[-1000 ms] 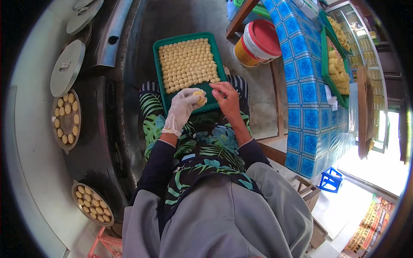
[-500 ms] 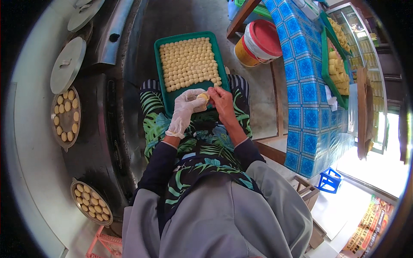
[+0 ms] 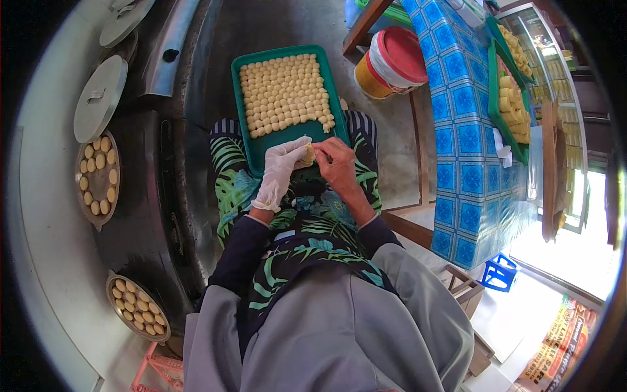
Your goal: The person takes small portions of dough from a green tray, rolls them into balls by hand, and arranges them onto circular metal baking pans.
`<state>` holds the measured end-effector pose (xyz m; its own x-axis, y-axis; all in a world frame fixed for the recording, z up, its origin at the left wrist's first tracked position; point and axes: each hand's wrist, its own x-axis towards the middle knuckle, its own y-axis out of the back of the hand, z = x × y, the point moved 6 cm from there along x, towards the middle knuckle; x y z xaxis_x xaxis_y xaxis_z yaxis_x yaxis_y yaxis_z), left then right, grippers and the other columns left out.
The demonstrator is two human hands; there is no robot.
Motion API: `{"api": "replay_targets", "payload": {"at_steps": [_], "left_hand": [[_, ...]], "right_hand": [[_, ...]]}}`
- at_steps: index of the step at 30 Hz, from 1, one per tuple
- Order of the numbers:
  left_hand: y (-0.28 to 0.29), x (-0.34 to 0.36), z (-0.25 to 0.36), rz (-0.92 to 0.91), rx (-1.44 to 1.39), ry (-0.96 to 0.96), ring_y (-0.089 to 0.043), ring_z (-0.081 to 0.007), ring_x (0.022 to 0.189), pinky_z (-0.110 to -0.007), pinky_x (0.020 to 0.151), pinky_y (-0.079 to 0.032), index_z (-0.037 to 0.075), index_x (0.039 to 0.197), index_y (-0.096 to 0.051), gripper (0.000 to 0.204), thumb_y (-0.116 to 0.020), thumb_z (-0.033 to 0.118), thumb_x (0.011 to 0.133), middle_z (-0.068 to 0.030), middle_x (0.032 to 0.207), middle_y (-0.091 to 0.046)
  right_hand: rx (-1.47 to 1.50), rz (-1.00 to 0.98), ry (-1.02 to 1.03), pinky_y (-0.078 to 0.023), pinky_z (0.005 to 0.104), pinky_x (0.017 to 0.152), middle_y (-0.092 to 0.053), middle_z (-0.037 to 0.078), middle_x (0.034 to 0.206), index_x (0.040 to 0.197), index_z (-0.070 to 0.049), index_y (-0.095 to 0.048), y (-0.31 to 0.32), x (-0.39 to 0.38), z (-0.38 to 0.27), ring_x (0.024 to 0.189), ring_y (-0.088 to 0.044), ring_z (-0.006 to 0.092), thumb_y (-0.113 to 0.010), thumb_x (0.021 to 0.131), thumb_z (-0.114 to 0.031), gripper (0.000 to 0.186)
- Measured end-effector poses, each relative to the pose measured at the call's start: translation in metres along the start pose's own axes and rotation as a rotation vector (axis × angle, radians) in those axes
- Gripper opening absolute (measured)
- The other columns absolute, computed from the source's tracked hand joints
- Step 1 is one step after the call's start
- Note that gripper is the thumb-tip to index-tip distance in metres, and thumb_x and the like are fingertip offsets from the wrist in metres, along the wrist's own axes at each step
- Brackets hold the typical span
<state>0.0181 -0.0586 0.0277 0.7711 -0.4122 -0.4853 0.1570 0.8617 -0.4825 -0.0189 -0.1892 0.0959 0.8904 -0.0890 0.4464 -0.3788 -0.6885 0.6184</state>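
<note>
My left hand point(image 3: 282, 166), in a whitish glove, holds a small pale dough piece point(image 3: 306, 154) between curled fingers. The bare fingers of my right hand point(image 3: 336, 166) pinch at that piece, meeting the gloved ones. Just beyond both hands, a green tray point(image 3: 236, 98) rests on my patterned lap, mostly covered with rows of small round dough balls point(image 3: 281, 91); its near part shows bare green behind my fingers.
Left: a dark stove point(image 3: 140, 202), pans of round pastries point(image 3: 104, 160) point(image 3: 134, 300), metal lids point(image 3: 99, 98). Right: blue checked table point(image 3: 464, 163) with green trays of rolled pastries point(image 3: 513, 111), glass case point(image 3: 555, 59), red-lidded bucket point(image 3: 382, 72), blue stool point(image 3: 498, 277).
My right hand has come from near the tray's dough rows down and left onto the piece in my gloved left hand, its fingers now closed there. The left hand has shifted slightly right.
</note>
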Motion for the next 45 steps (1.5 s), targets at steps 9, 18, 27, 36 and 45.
{"api": "replay_targets", "payload": {"at_steps": [9, 18, 27, 36, 45], "left_hand": [[-0.026, -0.011, 0.017, -0.243, -0.156, 0.034, -0.069, -0.0224, 0.086, -0.034, 0.075, -0.059, -0.005, 0.132, -0.048, 0.046, -0.062, 0.006, 0.089, -0.0127, 0.099, -0.067], [-0.026, -0.013, 0.019, -0.261, 0.11, 0.029, -0.07, -0.025, 0.082, -0.03, 0.071, -0.058, -0.008, 0.136, -0.041, 0.059, -0.067, 0.006, 0.085, -0.0158, 0.094, -0.068], [-0.029, -0.017, 0.021, -0.298, 0.19, 0.008, -0.069, -0.0213, 0.08, -0.028, 0.067, -0.058, -0.009, 0.139, -0.037, 0.065, -0.069, 0.005, 0.084, -0.0154, 0.094, -0.068], [-0.024, -0.014, 0.023, -0.161, 0.01, 0.042, -0.068, -0.0188, 0.079, -0.028, 0.073, -0.057, -0.007, 0.133, -0.046, 0.055, -0.067, 0.005, 0.084, -0.0136, 0.096, -0.067], [-0.017, -0.008, 0.02, -0.171, -0.136, 0.005, -0.065, -0.0178, 0.092, -0.032, 0.081, -0.058, -0.006, 0.126, -0.053, 0.041, -0.064, 0.008, 0.089, -0.0109, 0.105, -0.064]], "right_hand": [[0.872, -0.109, -0.689, -0.049, 0.0254, 0.073, -0.067, 0.004, 0.092, 0.098, 0.0, -0.069, 0.0, -0.009, 0.041, 0.082, -0.061, 0.0105, -0.069, 0.082, -0.003, 0.016], [1.247, -0.132, -0.867, -0.049, 0.0273, 0.079, -0.067, 0.008, 0.097, 0.096, 0.001, -0.07, -0.016, -0.026, 0.042, 0.085, -0.063, 0.0147, -0.063, 0.086, -0.006, 0.015], [0.609, -0.155, -0.384, -0.049, 0.0276, 0.073, -0.068, 0.008, 0.093, 0.082, -0.001, -0.07, 0.013, -0.004, 0.023, 0.085, -0.062, 0.0151, -0.071, 0.075, -0.005, 0.008], [1.004, -0.14, -0.634, -0.048, 0.0289, 0.082, -0.065, 0.006, 0.104, 0.103, 0.002, -0.07, -0.002, -0.018, 0.027, 0.095, -0.06, 0.014, -0.064, 0.08, -0.007, 0.025], [0.845, 0.064, -0.567, -0.05, 0.0337, 0.082, -0.061, 0.008, 0.113, 0.115, -0.003, -0.067, 0.001, -0.018, 0.016, 0.101, -0.058, 0.02, -0.066, 0.078, 0.001, 0.038]]}}
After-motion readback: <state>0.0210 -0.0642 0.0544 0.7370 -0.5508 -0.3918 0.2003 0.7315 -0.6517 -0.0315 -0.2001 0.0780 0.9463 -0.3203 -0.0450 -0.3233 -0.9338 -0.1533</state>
